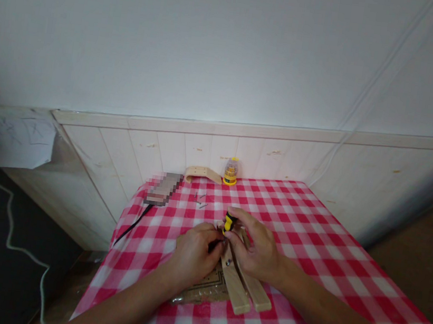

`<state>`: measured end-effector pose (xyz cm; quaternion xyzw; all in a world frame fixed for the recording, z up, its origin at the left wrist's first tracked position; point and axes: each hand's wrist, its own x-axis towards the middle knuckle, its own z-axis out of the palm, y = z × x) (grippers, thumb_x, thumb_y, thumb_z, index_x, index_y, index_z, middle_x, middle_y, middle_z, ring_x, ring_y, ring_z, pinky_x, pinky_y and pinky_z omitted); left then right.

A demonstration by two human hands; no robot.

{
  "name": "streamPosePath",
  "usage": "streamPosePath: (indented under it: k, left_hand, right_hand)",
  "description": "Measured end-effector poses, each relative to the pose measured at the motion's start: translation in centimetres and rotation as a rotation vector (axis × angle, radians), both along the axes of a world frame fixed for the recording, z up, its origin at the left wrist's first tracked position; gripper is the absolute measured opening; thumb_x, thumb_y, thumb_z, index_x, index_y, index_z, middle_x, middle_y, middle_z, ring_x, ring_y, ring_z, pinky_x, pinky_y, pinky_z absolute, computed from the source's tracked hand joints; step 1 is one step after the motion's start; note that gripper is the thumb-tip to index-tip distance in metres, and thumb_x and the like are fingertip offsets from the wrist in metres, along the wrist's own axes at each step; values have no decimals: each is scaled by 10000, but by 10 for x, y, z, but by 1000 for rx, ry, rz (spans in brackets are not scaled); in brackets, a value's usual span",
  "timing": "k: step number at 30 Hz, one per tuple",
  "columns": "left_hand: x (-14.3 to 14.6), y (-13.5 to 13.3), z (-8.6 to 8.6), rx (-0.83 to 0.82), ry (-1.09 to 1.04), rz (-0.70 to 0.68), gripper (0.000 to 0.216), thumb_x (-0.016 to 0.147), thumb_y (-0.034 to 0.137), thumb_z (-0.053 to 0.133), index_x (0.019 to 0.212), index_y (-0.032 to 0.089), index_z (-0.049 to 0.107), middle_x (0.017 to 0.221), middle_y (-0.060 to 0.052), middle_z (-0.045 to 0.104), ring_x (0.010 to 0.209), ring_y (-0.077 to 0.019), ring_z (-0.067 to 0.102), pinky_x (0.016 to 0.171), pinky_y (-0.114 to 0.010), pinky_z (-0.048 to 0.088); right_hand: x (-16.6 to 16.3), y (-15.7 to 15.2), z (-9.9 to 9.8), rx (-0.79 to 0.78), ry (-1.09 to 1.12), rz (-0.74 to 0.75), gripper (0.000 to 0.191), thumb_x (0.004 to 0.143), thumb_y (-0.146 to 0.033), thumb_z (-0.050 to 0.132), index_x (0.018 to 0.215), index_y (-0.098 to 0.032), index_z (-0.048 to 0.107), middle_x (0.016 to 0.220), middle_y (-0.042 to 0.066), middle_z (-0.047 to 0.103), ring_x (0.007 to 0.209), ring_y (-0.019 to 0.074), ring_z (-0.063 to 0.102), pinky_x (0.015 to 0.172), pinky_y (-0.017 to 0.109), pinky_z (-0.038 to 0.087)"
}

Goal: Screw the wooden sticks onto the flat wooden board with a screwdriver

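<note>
My right hand [257,244] grips a short yellow and black screwdriver [229,222] by its handle. The tool stands nearly upright over the far end of some light wooden pieces. My left hand [197,250] is closed, its fingertips pinched at the foot of the screwdriver; what they hold is hidden. Below the hands lie two long wooden bars [237,289] side by side, a small metal fastener [228,262] showing on the left one. Under them, partly covered by my left hand, is a brown board with a black line pattern [204,286] and clear plastic along its near edge.
A red and white checked cloth [287,320] covers the table. Several loose screws [200,201] lie beyond my hands. Against the panelled wall stand a curved wooden piece [203,172] and a yellow-based clear container [231,172]. A blurred flat object [164,189] with a black strap lies at the left.
</note>
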<state>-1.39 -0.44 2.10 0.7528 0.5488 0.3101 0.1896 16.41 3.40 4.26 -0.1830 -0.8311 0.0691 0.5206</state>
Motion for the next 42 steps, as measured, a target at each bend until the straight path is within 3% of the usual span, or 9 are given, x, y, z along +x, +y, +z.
streamPosePath:
  k: [35, 42]
  left_hand:
    - [-1, 3, -7, 29, 26, -11, 189, 932, 240, 563, 893, 211, 745, 872, -51, 699, 813, -204, 659, 697, -304, 455]
    - [-1, 2, -5, 23, 12, -4, 197, 938, 242, 559, 886, 214, 748, 914, -57, 719, 848, -213, 674, 729, -313, 491]
  right_hand:
    - [-2, 2, 4, 5, 31, -10, 514, 945, -170, 672, 1425, -280, 525, 1060, 65, 763, 837, 203, 757, 722, 322, 668]
    - [1, 1, 3, 16, -9, 18, 542, 954, -132, 603, 1469, -257, 488, 1161, 96, 757, 957, 219, 769, 813, 341, 671]
